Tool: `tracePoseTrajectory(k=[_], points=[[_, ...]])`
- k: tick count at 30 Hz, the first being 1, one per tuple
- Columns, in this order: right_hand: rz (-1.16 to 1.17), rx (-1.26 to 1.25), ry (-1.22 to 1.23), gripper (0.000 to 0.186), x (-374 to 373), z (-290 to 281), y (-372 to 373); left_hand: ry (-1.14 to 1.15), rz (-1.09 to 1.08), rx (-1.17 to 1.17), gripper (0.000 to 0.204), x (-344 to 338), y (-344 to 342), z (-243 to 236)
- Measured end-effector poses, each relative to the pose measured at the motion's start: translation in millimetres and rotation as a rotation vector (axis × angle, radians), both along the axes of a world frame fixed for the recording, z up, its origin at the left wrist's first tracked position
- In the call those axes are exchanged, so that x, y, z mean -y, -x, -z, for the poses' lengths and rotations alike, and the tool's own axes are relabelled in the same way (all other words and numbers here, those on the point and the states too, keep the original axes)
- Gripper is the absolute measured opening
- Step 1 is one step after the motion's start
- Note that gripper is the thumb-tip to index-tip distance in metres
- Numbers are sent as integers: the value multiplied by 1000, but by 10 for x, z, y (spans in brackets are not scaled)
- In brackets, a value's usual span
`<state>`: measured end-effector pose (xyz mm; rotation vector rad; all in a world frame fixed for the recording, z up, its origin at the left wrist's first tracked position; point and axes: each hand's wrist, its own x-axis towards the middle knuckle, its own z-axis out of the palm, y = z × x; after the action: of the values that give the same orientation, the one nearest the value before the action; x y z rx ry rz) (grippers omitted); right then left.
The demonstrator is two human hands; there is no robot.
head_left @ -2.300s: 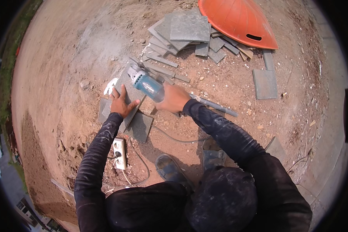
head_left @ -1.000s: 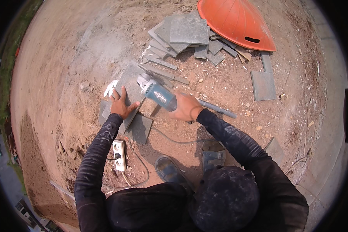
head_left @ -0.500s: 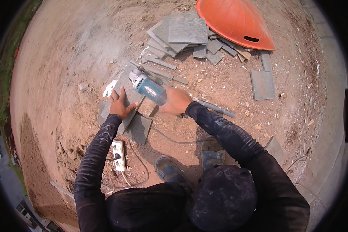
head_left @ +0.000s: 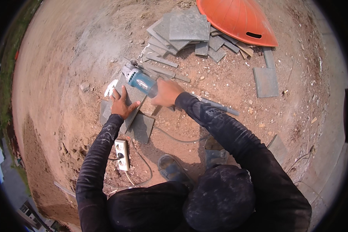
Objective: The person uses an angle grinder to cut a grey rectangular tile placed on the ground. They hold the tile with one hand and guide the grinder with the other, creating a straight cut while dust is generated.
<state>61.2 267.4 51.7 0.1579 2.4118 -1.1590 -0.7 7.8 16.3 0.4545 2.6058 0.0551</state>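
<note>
Teal and silver, an angle grinder [head_left: 142,82] sits in the right hand [head_left: 167,92], whose fingers are curled around its body; its head is at the far end of a grey tile [head_left: 133,94]. The left hand [head_left: 122,104] rests on that tile, fingers spread wide, clasping nothing. The white power strip [head_left: 123,164] holds 1 black plug [head_left: 120,156].

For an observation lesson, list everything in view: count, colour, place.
Grinder: one, blue, centre
Tiles: several, grey, centre left
Tile pile: one, grey, top centre
Tub: one, orange, top right
Square tile: one, grey, right
Bar: one, grey, centre right
Power strip: one, white, lower left
Cables: number unclear, grey, lower centre
Ground: brown, throughout
Sandals: two, bluish, lower centre
Cap: one, black, bottom
Sleeves: two, black, bottom
Left hand: one, on a tile
Right hand: one, gripping grinder
</note>
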Motion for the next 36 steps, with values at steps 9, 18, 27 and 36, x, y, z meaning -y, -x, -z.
tracePoseTrajectory(k=[9, 18, 27, 36], points=[[10, 14, 17, 70, 66, -2, 135, -43, 3, 3, 112, -5, 5, -10], [19, -6, 17, 67, 149, 51, 275, -33, 9, -5, 112, -20, 2, 5], [24, 86, 57, 68, 244, 71, 484, -8, 21, -29, 113, 54, 15, 62], [65, -2, 8, 60, 355, 163, 591, -26, 28, -52, 113, 113, 31, 116]])
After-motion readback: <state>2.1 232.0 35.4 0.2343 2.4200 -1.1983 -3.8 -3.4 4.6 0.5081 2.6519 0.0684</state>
